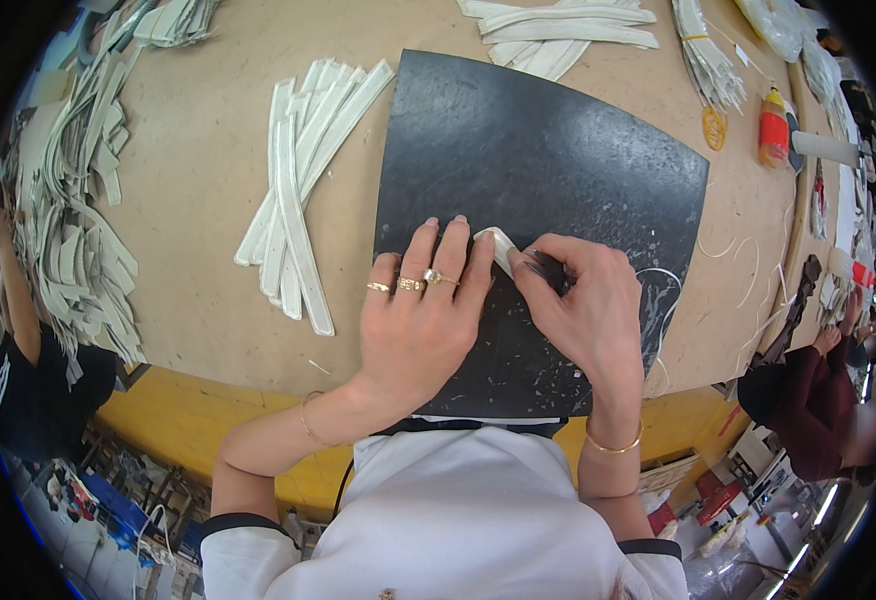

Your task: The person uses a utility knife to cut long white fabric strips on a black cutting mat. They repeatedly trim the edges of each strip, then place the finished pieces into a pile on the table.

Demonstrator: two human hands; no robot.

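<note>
A short piece of white strip [499, 246] lies on the black mat [528, 140] between my two hands. My left hand [423, 315] rests palm down on the mat, its ringed fingers stretched out, the index fingertip against the strip's end. My right hand [590, 300] is closed around a small dark pointed tool [548, 270], possibly snips; its kind is partly hidden by the fingers. The right thumb touches the strip's near part. Whatever lies beneath my palms cannot be seen.
White strips [298, 190] lie fanned out left of the mat, with more strips [558, 35] beyond it. A big heap of strips [78, 230] covers the far left. A red and yellow bottle [774, 130] stands at the right. Other people work on both sides.
</note>
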